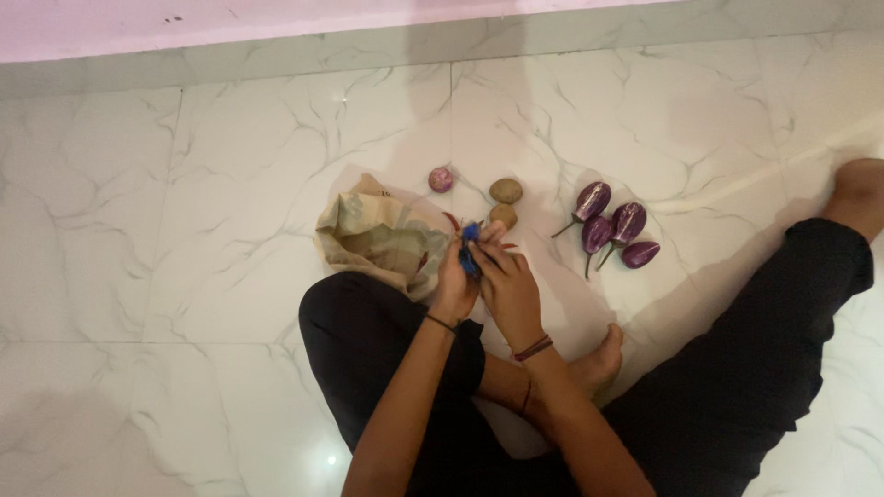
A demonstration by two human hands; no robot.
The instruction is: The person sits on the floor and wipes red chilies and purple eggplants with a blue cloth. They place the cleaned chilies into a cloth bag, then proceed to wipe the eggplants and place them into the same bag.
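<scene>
Head cam, looking down at me sat on the marble floor (230, 230). Both hands are up together just right of the cloth bag (382, 235), and I'm working on a small blue thing (471, 248) pinched between them. My left hand (453, 281) is curled shut around its lower part, and my right hand (508, 287) has fingers closed on it from the other side. Honestly can't tell what the blue thing is, since most of it is hidden in my grip. What shows runs roughly up and down, top end pointing away from me towards the potatoes (505, 191).

I'd say I'm still at the fiddling stage, getting the blue thing sorted before anything else gets touched. Next move probably needs one hand steady while the other does the fine pulling.

Also right of the bag: an onion (441, 179) just past its far corner, the two potatoes a bit further, and four eggplants (612, 230) well beyond those, stems pointing mostly back towards me.
</scene>
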